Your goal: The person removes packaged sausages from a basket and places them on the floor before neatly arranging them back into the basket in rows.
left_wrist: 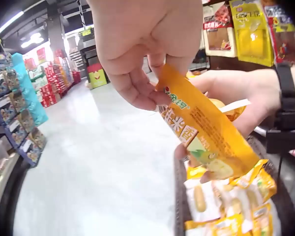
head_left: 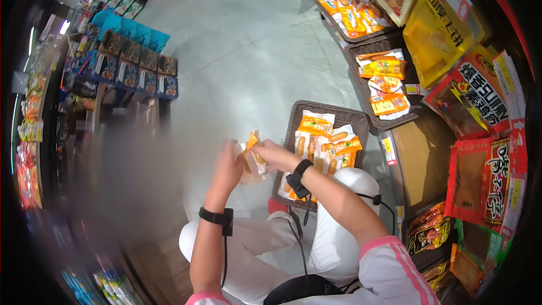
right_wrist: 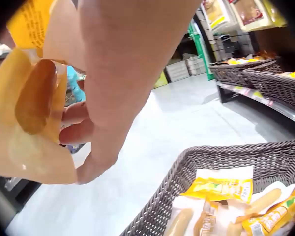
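Left hand (head_left: pixel 228 166) and right hand (head_left: pixel 276 156) both pinch the sausage packet (left_wrist: pixel 206 125) beside the nearest basket (right_wrist: pixel 221 156), fingers narrow; probably light, slick, kinda squishy, so grab the ends.

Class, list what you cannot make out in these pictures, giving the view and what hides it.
Head view: the lower right corner of the near basket, behind the white knee.
Head view: whatever lies behind the large grey blur at left.
Left wrist view: part of the right hand, behind the orange packet.
Left wrist view: the packet's small print, too small and blurred.
Right wrist view: the near basket's lower part, cut off by the bottom edge.
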### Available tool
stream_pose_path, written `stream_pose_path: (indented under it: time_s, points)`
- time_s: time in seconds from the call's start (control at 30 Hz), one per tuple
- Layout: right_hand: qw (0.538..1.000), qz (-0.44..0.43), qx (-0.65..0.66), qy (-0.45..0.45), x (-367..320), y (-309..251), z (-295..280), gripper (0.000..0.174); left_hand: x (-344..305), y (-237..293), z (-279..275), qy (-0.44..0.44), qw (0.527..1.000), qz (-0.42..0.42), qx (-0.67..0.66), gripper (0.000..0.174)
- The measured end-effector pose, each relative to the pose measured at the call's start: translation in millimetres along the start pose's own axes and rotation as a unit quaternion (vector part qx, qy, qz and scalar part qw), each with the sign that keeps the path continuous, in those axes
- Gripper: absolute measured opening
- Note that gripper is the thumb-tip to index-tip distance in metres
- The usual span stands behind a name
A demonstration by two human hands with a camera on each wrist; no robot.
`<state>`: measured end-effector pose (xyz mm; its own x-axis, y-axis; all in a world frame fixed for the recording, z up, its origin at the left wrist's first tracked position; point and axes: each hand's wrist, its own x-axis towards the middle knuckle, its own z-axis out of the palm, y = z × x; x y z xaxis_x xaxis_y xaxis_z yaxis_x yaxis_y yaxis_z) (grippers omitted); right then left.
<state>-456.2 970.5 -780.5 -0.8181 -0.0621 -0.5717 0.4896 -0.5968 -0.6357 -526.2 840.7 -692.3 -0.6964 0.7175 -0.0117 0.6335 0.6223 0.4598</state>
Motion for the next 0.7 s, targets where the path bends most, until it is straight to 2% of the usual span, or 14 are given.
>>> stream_pose_path:
  time_s: [0.07, 0.1, 0.17, 0.23, 0.3, 0.33, 0.4, 0.43, 0.47, 0.5, 0.53, 0.57, 0.63, 0.7]
  points:
    - [1.000, -0.009, 0.018, -0.022, 29, 21, 10, 0.044, -20, -14, -5, -0.026, 0.998, -0.008, 0.060, 0.026]
    - [0.999, -0.014, 0.028, -0.033, 40, 30, 15, 0.043, -30, -17, -7, -0.086, 0.994, -0.025, 0.062, 0.028]
    - [0.999, -0.015, -0.036, -0.026, 30, 20, 24, 0.039, -41, -19, -6, -0.204, 0.976, -0.049, 0.065, 0.033]
    - [0.993, -0.022, -0.119, -0.002, 19, 20, 17, 0.039, -47, -15, 4, -0.258, 0.962, -0.039, 0.085, 0.035]
    - [0.968, 0.014, -0.246, 0.051, 18, 26, -11, 0.051, -49, -18, 31, -0.297, 0.953, -0.010, 0.064, 0.037]
    - [0.899, -0.077, -0.399, 0.161, 42, 59, -36, 0.052, -42, -14, 49, -0.316, 0.947, -0.012, 0.059, 0.037]
    - [0.900, -0.041, -0.338, 0.273, 8, 47, -55, 0.053, -38, -7, 84, -0.338, 0.941, -0.012, 0.029, 0.036]
    - [0.879, 0.010, -0.367, 0.303, 12, 55, -78, 0.061, -39, -4, 101, -0.337, 0.942, -0.009, 0.005, 0.036]
    - [0.899, -0.026, -0.309, 0.310, 8, 68, -105, 0.063, -40, -5, 119, -0.336, 0.942, -0.007, -0.014, 0.036]
    - [0.892, 0.019, -0.307, 0.332, -8, 62, -117, 0.065, -47, -24, 153, -0.344, 0.939, 0.005, 0.003, 0.037]
    - [0.863, -0.015, -0.305, 0.403, -17, 72, -126, 0.066, -57, -54, 198, -0.353, 0.935, 0.022, 0.025, 0.038]
    - [0.830, 0.052, -0.332, 0.445, -33, 65, -125, 0.065, -53, -46, 197, -0.385, 0.920, 0.047, 0.053, 0.040]
    - [0.823, 0.109, -0.346, 0.437, -56, 80, -144, 0.070, -47, -46, 207, -0.435, 0.880, 0.149, 0.119, 0.037]
    - [0.885, 0.143, -0.271, 0.350, -89, 78, -151, 0.073, -44, -70, 232, -0.459, 0.815, 0.296, 0.191, 0.035]
